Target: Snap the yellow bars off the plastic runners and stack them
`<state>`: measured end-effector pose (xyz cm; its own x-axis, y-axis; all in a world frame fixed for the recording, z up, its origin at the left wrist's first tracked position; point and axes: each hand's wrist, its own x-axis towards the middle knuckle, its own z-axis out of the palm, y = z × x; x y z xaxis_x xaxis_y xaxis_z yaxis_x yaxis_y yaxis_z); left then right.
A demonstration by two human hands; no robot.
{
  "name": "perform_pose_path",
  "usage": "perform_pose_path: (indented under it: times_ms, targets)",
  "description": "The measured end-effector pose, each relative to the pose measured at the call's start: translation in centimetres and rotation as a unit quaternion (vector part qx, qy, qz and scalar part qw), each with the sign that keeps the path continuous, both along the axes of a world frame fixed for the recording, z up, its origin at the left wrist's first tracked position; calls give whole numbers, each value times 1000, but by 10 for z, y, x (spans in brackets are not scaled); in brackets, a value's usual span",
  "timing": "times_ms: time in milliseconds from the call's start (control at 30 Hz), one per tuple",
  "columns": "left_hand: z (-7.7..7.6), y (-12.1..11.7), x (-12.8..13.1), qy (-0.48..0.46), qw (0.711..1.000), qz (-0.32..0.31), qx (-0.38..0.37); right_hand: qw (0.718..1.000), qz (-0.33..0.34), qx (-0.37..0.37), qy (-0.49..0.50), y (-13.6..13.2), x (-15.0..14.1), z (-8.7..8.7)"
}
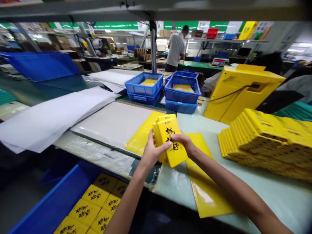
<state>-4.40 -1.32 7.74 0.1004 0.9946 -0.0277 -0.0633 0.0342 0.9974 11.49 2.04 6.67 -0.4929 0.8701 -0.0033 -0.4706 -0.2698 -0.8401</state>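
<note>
In the head view, the left grip (156, 150) and the right grip (181, 142) are clamping from both sides on a small bundle of yellow cartons (170, 143) printed with black calligraphy, holding it near the centre of the frame. Below the bundle, a glossy yellow sheet (204, 185) is lying on the counter (275, 201), and another yellow sheet (141, 135) is resting partly on a grey board (112, 125) just to its left. At the right, a long heap of yellow boxes (263, 143) is lying on the counter, beneath a yellow cabinet (243, 94) trailing a black cable. At the lower left, a blue bin (55, 198) is holding rows of printed cartons (95, 201). White sheets (53, 120) are spreading across the left side, while blue crates (143, 84) are standing stacked at upper centre. Farther back, a co-worker (175, 50) in a white shirt is standing, and a digital scale (220, 61) is showing red digits at upper right.
</note>
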Motion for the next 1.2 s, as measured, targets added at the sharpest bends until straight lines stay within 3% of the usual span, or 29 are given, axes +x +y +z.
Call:
perform_pose_path:
  times_ms: [67,167,300,367,433,500,600,700,767,867,900,933,1000,1067,1133,1200]
  targets:
    - [-21,-3,7,-10,996,-86,21,997,-51,46,-25,-19,25,-12]
    - [-54,-21,17,77,988,-71,109,990,-50,116,-63,-39,54,-28]
    - [-95,-73,41,218,957,57,181,974,76,178,-121,-50,85,-31]
    - [-109,-98,58,215,945,159,187,950,110,242,-163,-51,94,-29]
    - [-116,-113,72,199,937,219,188,937,118,273,-186,-50,97,-28]
    - [-113,-114,73,189,941,234,153,949,104,244,-169,-47,93,-29]
    - [-94,-94,45,160,965,189,86,973,68,183,-121,-43,83,-32]
    - [-66,-54,5,89,994,23,66,972,30,183,-144,-47,78,-31]
    - [-52,-25,-11,-4,991,-123,50,944,-75,219,-235,-61,78,-30]
    - [-46,7,-11,-57,977,-206,22,833,-313,219,-400,-100,71,-31]
    - [-47,12,-7,-65,973,-221,13,804,-361,198,-429,-116,65,-34]
    - [-48,14,-4,-75,969,-236,5,795,-383,179,-436,-132,57,-37]
    - [-51,11,2,-79,966,-247,4,813,-356,178,-425,-159,35,-45]
    - [-54,-1,6,-52,972,-227,35,807,-366,169,-432,-171,15,-54]
    - [-56,-20,11,2,983,-166,81,804,-393,148,-421,-166,7,-58]
    - [-61,-42,24,54,990,-67,116,828,-386,139,-383,-149,13,-57]
